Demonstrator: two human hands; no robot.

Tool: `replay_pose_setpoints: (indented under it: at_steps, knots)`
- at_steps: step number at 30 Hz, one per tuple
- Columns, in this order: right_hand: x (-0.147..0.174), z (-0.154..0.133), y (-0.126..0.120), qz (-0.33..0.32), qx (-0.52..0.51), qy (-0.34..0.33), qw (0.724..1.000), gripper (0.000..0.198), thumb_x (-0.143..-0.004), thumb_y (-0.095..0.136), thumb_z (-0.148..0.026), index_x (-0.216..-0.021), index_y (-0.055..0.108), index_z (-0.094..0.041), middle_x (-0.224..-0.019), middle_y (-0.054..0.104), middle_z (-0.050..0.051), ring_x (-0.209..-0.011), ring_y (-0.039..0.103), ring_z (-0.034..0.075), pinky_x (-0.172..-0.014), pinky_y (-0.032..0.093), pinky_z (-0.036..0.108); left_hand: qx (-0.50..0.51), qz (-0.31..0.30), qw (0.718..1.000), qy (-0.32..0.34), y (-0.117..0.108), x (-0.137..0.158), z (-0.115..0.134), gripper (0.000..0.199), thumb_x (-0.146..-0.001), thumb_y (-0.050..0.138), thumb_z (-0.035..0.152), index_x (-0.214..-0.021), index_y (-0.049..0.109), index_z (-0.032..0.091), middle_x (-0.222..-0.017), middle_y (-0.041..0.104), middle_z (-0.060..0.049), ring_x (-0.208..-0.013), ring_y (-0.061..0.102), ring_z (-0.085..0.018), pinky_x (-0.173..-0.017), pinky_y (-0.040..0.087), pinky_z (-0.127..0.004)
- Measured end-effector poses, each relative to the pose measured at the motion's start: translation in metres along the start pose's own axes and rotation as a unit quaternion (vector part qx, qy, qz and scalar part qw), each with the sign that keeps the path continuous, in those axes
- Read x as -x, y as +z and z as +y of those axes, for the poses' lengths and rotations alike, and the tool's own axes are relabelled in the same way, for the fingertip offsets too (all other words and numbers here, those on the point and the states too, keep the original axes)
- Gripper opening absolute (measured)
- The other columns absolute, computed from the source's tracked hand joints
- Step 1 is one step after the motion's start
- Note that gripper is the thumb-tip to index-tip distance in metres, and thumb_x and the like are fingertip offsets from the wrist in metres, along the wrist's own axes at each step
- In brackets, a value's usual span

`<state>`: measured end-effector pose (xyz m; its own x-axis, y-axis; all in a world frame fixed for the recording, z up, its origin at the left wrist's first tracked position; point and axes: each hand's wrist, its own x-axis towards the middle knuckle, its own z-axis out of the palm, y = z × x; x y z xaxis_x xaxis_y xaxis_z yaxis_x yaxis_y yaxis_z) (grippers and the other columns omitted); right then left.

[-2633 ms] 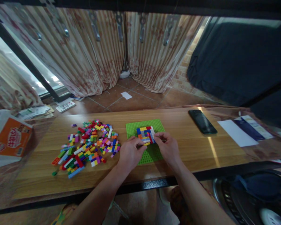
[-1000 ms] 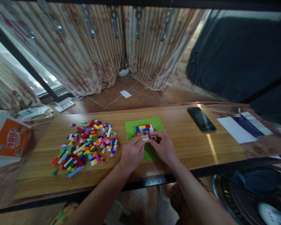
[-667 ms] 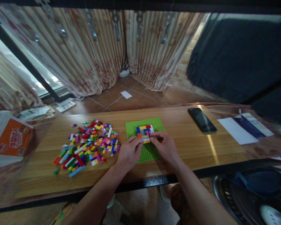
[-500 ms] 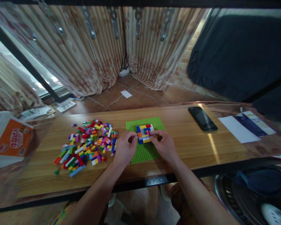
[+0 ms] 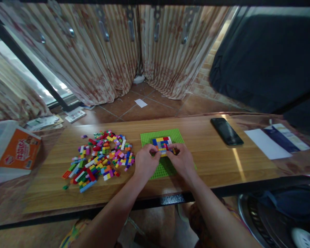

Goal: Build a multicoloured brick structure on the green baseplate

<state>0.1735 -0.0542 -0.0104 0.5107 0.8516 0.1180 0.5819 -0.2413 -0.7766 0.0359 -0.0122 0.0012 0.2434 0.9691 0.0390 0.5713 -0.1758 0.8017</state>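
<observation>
A low block of toy building bricks (image 5: 162, 140), in blue, yellow, red, white and orange, sits on a green studded baseplate (image 5: 145, 138) in the middle of the table. My left hand (image 5: 146, 161) is at its near left side, thumb and forefinger pinched together by the brick edge. At the right side, my right hand (image 5: 182, 160) has its thumb and forefinger bent over the bricks. Whatever either pinch holds is too small or hidden. Left of the baseplate lies a spread pile of loose toy bricks (image 5: 100, 156) in many colours.
On the wooden table (image 5: 204, 155) a black phone (image 5: 226, 131) lies to the right, with white paper (image 5: 267, 144) beyond it. A clear plastic tub (image 5: 2, 175) with an orange label stands at the far left. The table's dark front edge (image 5: 167, 199) runs below my forearms.
My left hand has moved right, from beside the brick block to over its near left part. The right hand stays at the right side. The whole view has shifted slightly.
</observation>
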Motion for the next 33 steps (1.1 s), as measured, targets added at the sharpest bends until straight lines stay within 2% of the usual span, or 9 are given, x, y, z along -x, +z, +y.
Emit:
replay_pose_setpoints:
  at_steps: [4, 10, 13, 17, 23, 26, 29, 33]
  knots:
    - [0.000, 0.001, 0.000, -0.010, 0.011, 0.018, 1.000, 0.029, -0.069, 0.058, -0.036, -0.086, 0.071, -0.017, -0.085, 0.064, 0.006, -0.072, 0.055, 0.018, -0.071, 0.044, 0.033, -0.007, 0.001, 1.000, -0.009, 0.003, 0.002, -0.001, 0.006, -0.076, 0.063, 0.020, -0.071, 0.064, 0.018, -0.074, 0.068, -0.001, -0.068, 0.061, -0.015, -0.062, 0.043, -0.024]
    - [-0.002, 0.011, -0.005, -0.042, 0.018, 0.006, 0.999, 0.038, -0.069, 0.058, -0.046, -0.089, 0.072, -0.018, -0.085, 0.067, 0.007, -0.070, 0.056, 0.020, -0.069, 0.044, 0.034, -0.003, 0.003, 0.999, 0.036, 0.004, 0.006, -0.007, 0.006, -0.078, 0.061, 0.021, -0.074, 0.066, 0.019, -0.076, 0.070, 0.000, -0.070, 0.062, -0.014, -0.062, 0.044, -0.024]
    - [-0.003, 0.014, -0.008, -0.058, 0.016, 0.022, 0.998, 0.044, -0.069, 0.057, -0.052, -0.093, 0.072, -0.018, -0.083, 0.068, 0.007, -0.070, 0.059, 0.021, -0.069, 0.044, 0.035, 0.000, -0.005, 0.999, 0.050, -0.003, 0.004, -0.008, 0.008, -0.079, 0.060, 0.022, -0.075, 0.067, 0.020, -0.076, 0.070, 0.000, -0.070, 0.062, -0.014, -0.062, 0.044, -0.024]
    - [-0.004, 0.011, -0.012, -0.061, 0.015, 0.050, 0.997, 0.049, -0.068, 0.056, -0.057, -0.093, 0.072, -0.018, -0.082, 0.070, 0.008, -0.072, 0.062, 0.023, -0.069, 0.044, 0.035, -0.027, 0.016, 0.998, 0.060, -0.024, -0.007, -0.010, 0.012, -0.081, 0.057, 0.020, -0.076, 0.068, 0.019, -0.077, 0.070, -0.001, -0.070, 0.062, -0.015, -0.064, 0.045, -0.025]
    - [-0.005, 0.006, -0.016, -0.046, 0.054, 0.071, 0.995, 0.050, -0.067, 0.055, -0.059, -0.090, 0.074, -0.019, -0.084, 0.071, 0.009, -0.071, 0.062, 0.024, -0.065, 0.042, 0.035, -0.090, 0.062, 0.994, 0.009, -0.074, -0.031, -0.029, 0.019, -0.081, 0.052, 0.014, -0.080, 0.070, 0.017, -0.077, 0.071, -0.003, -0.072, 0.062, -0.015, -0.067, 0.045, -0.025]
    - [-0.006, 0.005, -0.018, -0.035, 0.079, 0.092, 0.992, 0.051, -0.068, 0.053, -0.059, -0.092, 0.074, -0.020, -0.085, 0.072, 0.009, -0.067, 0.061, 0.024, -0.062, 0.041, 0.035, -0.096, 0.061, 0.994, 0.006, -0.114, -0.037, -0.046, 0.020, -0.081, 0.051, 0.014, -0.081, 0.071, 0.016, -0.078, 0.071, -0.003, -0.074, 0.062, -0.015, -0.067, 0.045, -0.023]
    - [-0.006, 0.003, -0.021, -0.034, 0.101, 0.102, 0.989, 0.050, -0.069, 0.052, -0.058, -0.093, 0.074, -0.020, -0.082, 0.071, 0.009, -0.064, 0.060, 0.023, -0.059, 0.040, 0.034, -0.092, 0.000, 0.996, 0.003, -0.161, -0.032, -0.064, 0.019, -0.077, 0.053, 0.016, -0.079, 0.072, 0.015, -0.071, 0.068, -0.001, -0.071, 0.060, -0.014, -0.064, 0.044, -0.022]
    - [-0.008, 0.005, -0.022, -0.035, 0.127, 0.101, 0.986, 0.050, -0.068, 0.052, -0.059, -0.091, 0.075, -0.021, -0.078, 0.070, 0.009, -0.065, 0.060, 0.026, -0.058, 0.040, 0.035, -0.121, 0.034, 0.989, -0.080, -0.212, -0.013, -0.083, 0.019, -0.073, 0.056, 0.020, -0.081, 0.072, 0.013, -0.069, 0.066, 0.000, -0.066, 0.057, -0.013, -0.060, 0.042, -0.021]
